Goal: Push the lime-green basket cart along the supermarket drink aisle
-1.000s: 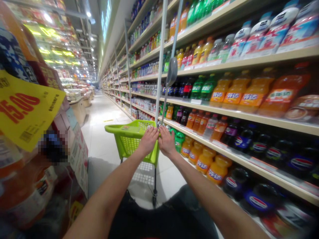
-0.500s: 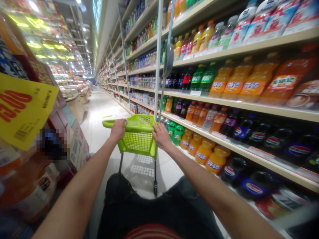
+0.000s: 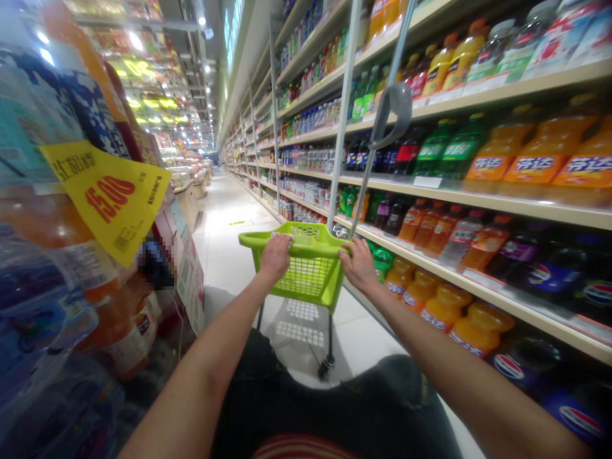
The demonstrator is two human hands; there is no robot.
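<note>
A lime-green plastic shopping cart [image 3: 306, 280] stands on small wheels in the aisle ahead of me. My left hand [image 3: 276, 256] is closed over its near rim on the left. My right hand [image 3: 357, 264] grips the rim's right corner, beside the base of the tall metal pull handle [image 3: 392, 108] that rises up to a grey grip. The basket looks empty as far as its mesh shows. Both forearms stretch out over my dark trousers.
Shelves of drink bottles [image 3: 478, 172] run along the right, close to the cart. A stacked display of large bottles with a yellow price sign [image 3: 108, 197] crowds the left. The white tiled aisle [image 3: 229, 217] runs far ahead between them.
One second ago both hands sat together at the rim's right corner. My left hand has shifted to the left part of the rim. The cart and view have swung slightly.
</note>
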